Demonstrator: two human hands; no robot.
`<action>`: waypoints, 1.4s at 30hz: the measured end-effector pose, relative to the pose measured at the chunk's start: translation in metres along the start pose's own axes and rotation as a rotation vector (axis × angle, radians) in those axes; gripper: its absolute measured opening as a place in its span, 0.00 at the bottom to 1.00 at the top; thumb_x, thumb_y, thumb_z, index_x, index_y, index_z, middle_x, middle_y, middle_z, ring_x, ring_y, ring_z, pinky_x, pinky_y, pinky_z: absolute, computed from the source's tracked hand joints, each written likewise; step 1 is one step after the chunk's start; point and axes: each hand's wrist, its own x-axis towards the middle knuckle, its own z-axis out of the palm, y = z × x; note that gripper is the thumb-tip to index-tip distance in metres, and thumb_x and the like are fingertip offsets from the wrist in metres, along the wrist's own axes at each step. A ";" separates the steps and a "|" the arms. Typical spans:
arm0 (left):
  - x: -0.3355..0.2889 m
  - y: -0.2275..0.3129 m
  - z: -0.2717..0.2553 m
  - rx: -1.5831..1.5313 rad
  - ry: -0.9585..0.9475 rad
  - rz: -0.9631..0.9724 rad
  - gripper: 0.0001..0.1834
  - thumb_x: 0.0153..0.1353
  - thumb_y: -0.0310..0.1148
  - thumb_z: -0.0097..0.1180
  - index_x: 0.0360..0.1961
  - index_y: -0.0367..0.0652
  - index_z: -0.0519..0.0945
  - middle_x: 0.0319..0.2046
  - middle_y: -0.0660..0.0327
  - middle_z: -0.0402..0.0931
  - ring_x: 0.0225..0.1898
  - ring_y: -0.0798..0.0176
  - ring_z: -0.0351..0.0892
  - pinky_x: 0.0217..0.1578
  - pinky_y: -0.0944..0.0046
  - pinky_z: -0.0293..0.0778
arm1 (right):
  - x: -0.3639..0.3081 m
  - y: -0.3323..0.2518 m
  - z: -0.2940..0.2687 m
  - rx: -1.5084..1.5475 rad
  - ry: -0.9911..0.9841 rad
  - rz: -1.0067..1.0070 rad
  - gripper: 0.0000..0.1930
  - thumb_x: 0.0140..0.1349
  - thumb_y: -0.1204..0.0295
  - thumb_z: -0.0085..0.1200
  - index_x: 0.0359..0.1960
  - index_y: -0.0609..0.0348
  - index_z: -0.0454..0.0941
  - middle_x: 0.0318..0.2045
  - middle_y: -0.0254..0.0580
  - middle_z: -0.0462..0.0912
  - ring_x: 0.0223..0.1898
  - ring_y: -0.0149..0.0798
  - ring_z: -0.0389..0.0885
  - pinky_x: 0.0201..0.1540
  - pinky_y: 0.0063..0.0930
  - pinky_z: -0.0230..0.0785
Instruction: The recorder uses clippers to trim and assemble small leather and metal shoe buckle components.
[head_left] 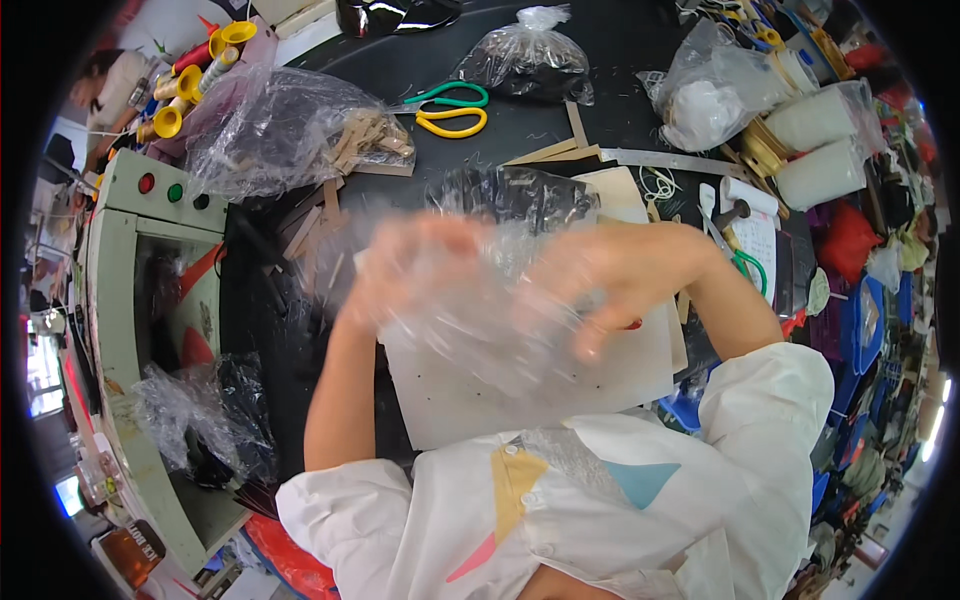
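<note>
A clear plastic bag [490, 345], smeared by motion, hangs between my two hands above a whitish board [460, 405]. My left hand [425, 255] appears closed on the bag's upper left part, though its fingers are blurred. Over the bag's right side is my right hand [610, 275], with the thumb pointing down toward the board; motion hides how its other fingers lie. Just beyond the hands is a dark, shiny plastic-wrapped bundle [530, 195]. A small red thing shows under the right hand, too covered to name.
Scissors with green and yellow handles [455, 110] lie at the back. A knotted bag [530, 55] is behind them, and a bag of brown strips [300, 135] sits back left. A metal ruler [675, 160] and green-handled scissors [745, 265] lie right. A pale machine cabinet [118, 300] borders the left.
</note>
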 end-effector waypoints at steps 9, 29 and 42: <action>-0.090 0.017 0.078 0.605 -0.256 0.049 0.22 0.40 0.19 0.56 0.41 0.44 0.79 0.42 0.61 0.75 0.51 0.55 0.69 0.57 0.52 0.59 | -0.012 0.083 -0.001 -0.328 0.134 0.471 0.12 0.57 0.68 0.52 0.40 0.62 0.79 0.28 0.41 0.80 0.32 0.34 0.76 0.38 0.23 0.67; 0.002 -0.023 0.032 -0.632 0.491 -0.506 0.33 0.64 0.54 0.41 0.54 0.31 0.67 0.50 0.51 0.71 0.48 0.62 0.72 0.51 0.60 0.64 | 0.011 -0.041 0.022 -0.371 0.244 -0.467 0.12 0.51 0.89 0.47 0.33 0.63 0.78 0.36 0.42 0.82 0.41 0.41 0.80 0.41 0.27 0.70; -0.020 0.032 0.029 -0.589 0.592 -0.001 0.05 0.59 0.27 0.54 0.33 0.36 0.76 0.30 0.66 0.73 0.35 0.75 0.69 0.38 0.75 0.63 | -0.051 -0.030 0.004 -0.308 0.647 -0.192 0.05 0.61 0.76 0.50 0.35 0.64 0.77 0.26 0.35 0.79 0.30 0.26 0.75 0.35 0.18 0.66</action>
